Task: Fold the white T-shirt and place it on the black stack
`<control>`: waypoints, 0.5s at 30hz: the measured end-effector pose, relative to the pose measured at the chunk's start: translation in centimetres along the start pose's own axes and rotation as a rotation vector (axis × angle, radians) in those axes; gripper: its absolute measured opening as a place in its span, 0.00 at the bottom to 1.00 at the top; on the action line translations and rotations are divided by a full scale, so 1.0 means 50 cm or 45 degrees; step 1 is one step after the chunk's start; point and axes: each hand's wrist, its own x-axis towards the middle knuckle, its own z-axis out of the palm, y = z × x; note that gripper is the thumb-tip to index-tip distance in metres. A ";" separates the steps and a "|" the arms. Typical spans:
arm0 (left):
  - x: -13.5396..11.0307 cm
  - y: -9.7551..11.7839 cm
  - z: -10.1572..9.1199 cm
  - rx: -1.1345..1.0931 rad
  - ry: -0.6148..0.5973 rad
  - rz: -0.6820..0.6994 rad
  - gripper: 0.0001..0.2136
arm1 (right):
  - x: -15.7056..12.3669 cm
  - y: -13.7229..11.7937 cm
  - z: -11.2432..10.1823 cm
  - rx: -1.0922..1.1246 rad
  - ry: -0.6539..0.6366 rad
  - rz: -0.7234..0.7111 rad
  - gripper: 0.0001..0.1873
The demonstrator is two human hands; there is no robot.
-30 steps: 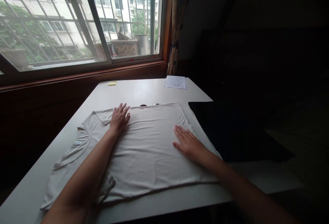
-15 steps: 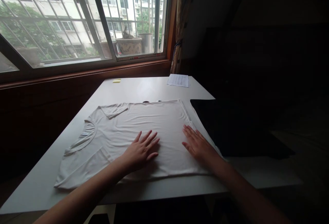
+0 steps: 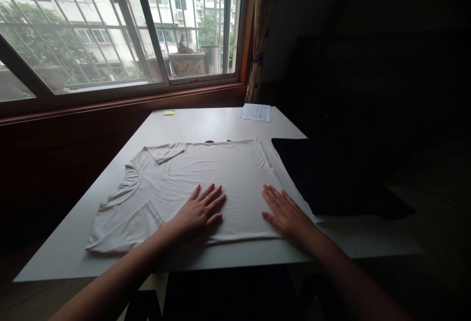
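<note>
dim room, white table [image 3: 206, 124] under barred window [image 3: 110, 26]. white t-shirt [image 3: 221, 164] laid flat on tabletop, collar toward left, hem toward right, far sleeve folded in over body.

left hand [image 3: 198, 210]: fully open, palm down, fingers spread, pressed flat on near-middle of shirt. gripping nothing, just contact with fabric. fingers pointing away and slightly right. forearm in from bottom-left, low over near table edge.

right hand [image 3: 285, 213]: also open flat, palm down, fingers together-ish, resting on shirt's near right corner by hem. nothing pinched or held. fingers pointing away and left. forearm in from bottom-right.

2 hands apart, bare strip of shirt between them.

dark cloth [image 3: 331, 178] just beside shirt's right edge; overlap with it not readable. paper sheet [image 3: 256, 112] at far right corner, yellow sticky note [image 3: 169, 113] at far edge. flower pot [image 3: 186, 63] outside on sill, curtain [image 3: 259, 31] at window's right.
</note>
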 end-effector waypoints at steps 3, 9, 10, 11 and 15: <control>0.012 0.029 -0.012 -0.020 0.019 0.055 0.29 | -0.002 -0.002 -0.002 -0.009 0.017 -0.002 0.36; 0.034 0.085 -0.008 -0.120 -0.041 0.173 0.30 | -0.003 -0.002 0.004 -0.024 0.029 -0.001 0.36; 0.033 0.086 -0.005 -0.130 -0.042 0.178 0.30 | -0.004 0.000 0.006 -0.025 0.032 -0.002 0.36; 0.031 0.085 -0.002 -0.136 -0.035 0.183 0.31 | -0.004 0.001 0.008 -0.026 0.037 -0.003 0.37; 0.012 0.068 -0.003 -0.140 -0.008 0.215 0.31 | -0.006 0.003 0.013 -0.039 0.062 -0.002 0.37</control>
